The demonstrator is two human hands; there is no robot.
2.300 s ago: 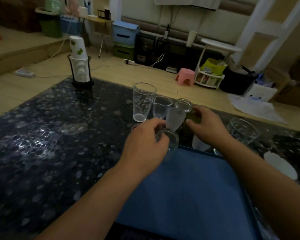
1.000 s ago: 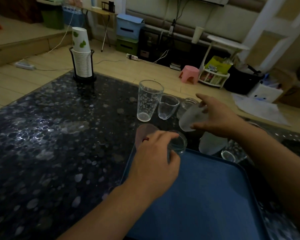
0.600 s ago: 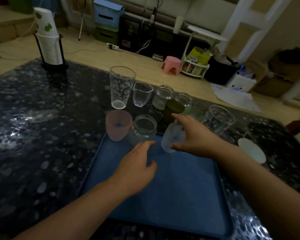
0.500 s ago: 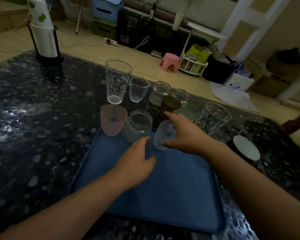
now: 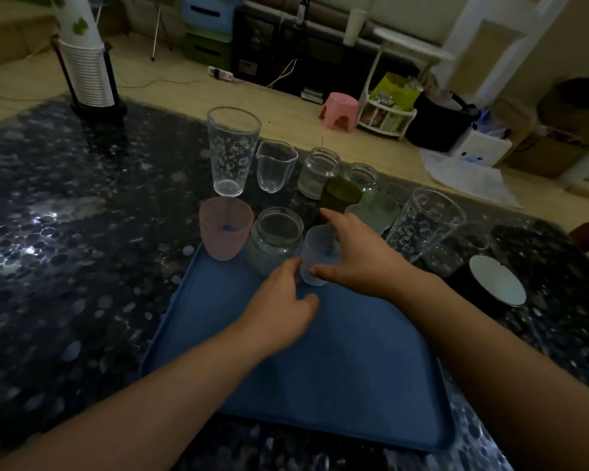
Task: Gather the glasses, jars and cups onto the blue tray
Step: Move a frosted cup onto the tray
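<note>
The blue tray (image 5: 320, 379) lies on the dark table in front of me. At its far edge stand a pink frosted cup (image 5: 225, 229) and a clear jar (image 5: 275, 241). My right hand (image 5: 357, 256) grips a frosted white cup (image 5: 317, 256) at the tray's far edge, next to the jar. My left hand (image 5: 279, 311) hovers over the tray just behind the jar, fingers loosely curled and holding nothing. Behind stand a tall printed glass (image 5: 232, 151), a small spouted glass (image 5: 274, 166), two jars (image 5: 318, 171), a dark green cup (image 5: 340, 195) and a pale green cup (image 5: 376, 210).
Right of the tray are another printed glass (image 5: 425, 222), a small clear glass (image 5: 453, 253) and a dark bowl with a white inside (image 5: 497, 280). A stack of paper cups in a black holder (image 5: 87, 66) stands at the table's far left corner.
My left hand let go of the clear jar at the tray's far edge and drew back. My right hand carried the frosted white cup down beside that jar.
</note>
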